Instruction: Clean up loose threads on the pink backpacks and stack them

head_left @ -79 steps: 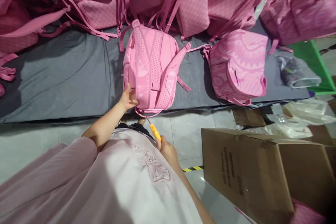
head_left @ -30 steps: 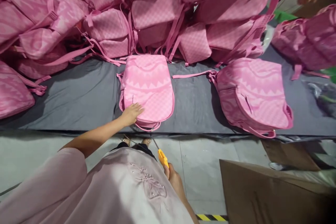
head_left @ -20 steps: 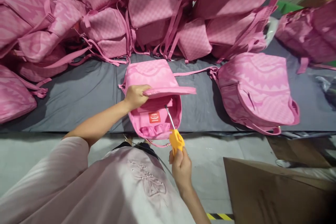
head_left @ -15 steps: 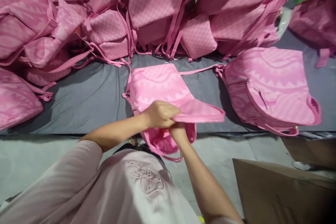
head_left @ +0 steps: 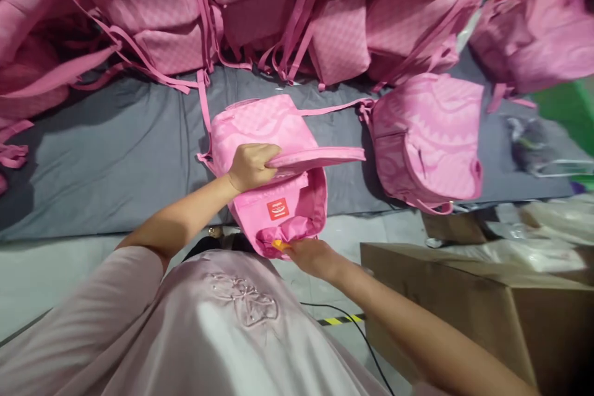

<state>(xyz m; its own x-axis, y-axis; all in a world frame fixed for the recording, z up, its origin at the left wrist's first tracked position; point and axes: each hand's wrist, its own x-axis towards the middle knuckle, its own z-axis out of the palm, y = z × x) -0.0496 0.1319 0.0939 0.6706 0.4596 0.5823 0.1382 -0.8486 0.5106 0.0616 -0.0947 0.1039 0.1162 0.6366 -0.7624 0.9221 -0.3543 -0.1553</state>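
A pink backpack (head_left: 260, 127) lies on the grey padded table (head_left: 116, 154) in front of me, its front flap (head_left: 320, 158) lifted. My left hand (head_left: 253, 166) grips that flap and holds it up. Inside, a red label (head_left: 277, 209) shows on the pink lining. My right hand (head_left: 312, 257) is closed at the bag's near rim, holding a yellow-handled tool (head_left: 278, 245) whose tip is hidden in the opening.
A second pink backpack (head_left: 424, 136) lies to the right. Many pink backpacks (head_left: 260, 6) are heaped along the table's far side. A brown cardboard box (head_left: 468, 297) stands on the floor at my right. A clear plastic bag (head_left: 533, 145) lies far right.
The bag was flipped from strap side up to front side up. My left hand lifted the flap. My right hand brought the yellow tool into the opening, then drew back to the near rim.
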